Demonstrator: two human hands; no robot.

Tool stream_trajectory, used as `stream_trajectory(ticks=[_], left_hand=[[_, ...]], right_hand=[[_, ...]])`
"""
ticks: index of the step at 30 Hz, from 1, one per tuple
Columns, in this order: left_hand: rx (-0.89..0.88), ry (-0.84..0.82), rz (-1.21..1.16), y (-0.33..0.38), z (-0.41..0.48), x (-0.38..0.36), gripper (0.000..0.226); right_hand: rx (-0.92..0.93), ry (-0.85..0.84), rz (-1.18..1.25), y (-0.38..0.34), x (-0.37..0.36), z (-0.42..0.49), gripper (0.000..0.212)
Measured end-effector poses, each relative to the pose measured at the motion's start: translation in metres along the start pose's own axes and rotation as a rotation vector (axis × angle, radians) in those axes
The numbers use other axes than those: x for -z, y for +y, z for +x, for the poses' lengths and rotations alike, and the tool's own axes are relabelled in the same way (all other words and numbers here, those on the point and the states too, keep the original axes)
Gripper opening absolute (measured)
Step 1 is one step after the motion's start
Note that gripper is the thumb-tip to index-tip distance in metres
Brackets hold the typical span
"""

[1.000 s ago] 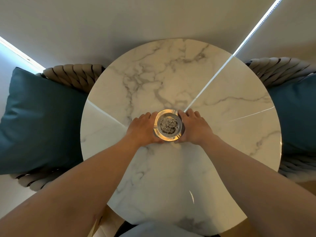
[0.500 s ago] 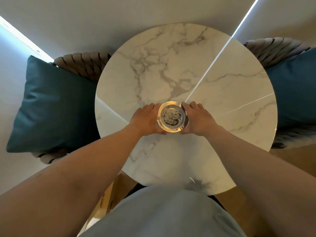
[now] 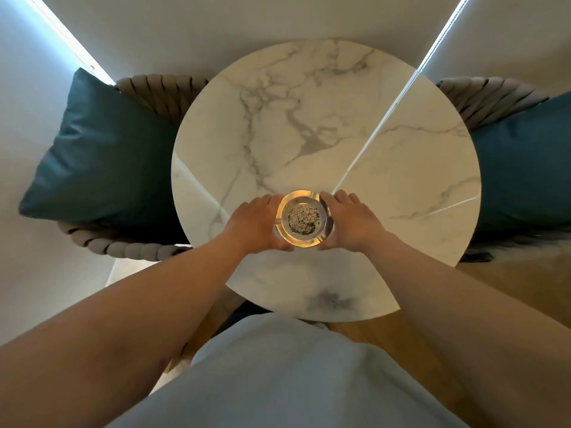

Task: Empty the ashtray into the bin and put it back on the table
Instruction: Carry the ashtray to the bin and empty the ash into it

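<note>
A round glass ashtray (image 3: 303, 219) with a heap of grey ash in its bowl is over the near half of the round white marble table (image 3: 324, 125). My left hand (image 3: 256, 225) grips its left side and my right hand (image 3: 347, 222) grips its right side, fingers curled round the rim. Whether the ashtray rests on the table or is just above it, I cannot tell. No bin is in view.
A woven chair with a teal cushion (image 3: 102, 159) stands left of the table, and another woven chair with a teal cushion (image 3: 525, 168) stands on the right. A pale wall runs behind the table. Wooden floor (image 3: 506, 282) shows at the right, and my light shirt fills the bottom.
The view has pulled back from the table, so more of my shirt and the floor shows. Both hands stay on the ashtray, which now sits nearer the table's front edge.
</note>
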State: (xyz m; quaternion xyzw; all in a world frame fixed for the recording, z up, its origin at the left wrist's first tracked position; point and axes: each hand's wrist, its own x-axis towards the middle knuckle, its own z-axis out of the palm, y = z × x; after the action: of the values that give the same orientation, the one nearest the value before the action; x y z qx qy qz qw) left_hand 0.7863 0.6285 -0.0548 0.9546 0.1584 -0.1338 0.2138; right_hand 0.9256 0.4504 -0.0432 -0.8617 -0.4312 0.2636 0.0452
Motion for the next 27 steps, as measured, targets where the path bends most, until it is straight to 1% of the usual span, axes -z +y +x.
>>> stream_trajectory(ticks=[8,14,18,22,27], left_hand=[[0.048,0.079,-0.013,0.054,-0.065,-0.046,0.102],[0.086,0.121,-0.03,0.08,-0.108,-0.079,0.104],[0.138,0.128,-0.073,0.087,-0.136,-0.091,0.104],[0.194,0.192,-0.105,0.085,-0.161,-0.098,0.102],[0.28,0.222,-0.114,0.075,-0.189,-0.105,0.099]], right_hand=[[0.109,-0.022,-0.08,0.02,-0.017,-0.071,0.111],[0.172,-0.042,-0.122,0.025,-0.033,-0.111,0.112],[0.222,-0.073,-0.137,0.018,-0.04,-0.128,0.11],[0.287,-0.085,-0.161,0.001,-0.044,-0.134,0.109],[0.345,-0.105,-0.199,-0.024,-0.054,-0.134,0.11]])
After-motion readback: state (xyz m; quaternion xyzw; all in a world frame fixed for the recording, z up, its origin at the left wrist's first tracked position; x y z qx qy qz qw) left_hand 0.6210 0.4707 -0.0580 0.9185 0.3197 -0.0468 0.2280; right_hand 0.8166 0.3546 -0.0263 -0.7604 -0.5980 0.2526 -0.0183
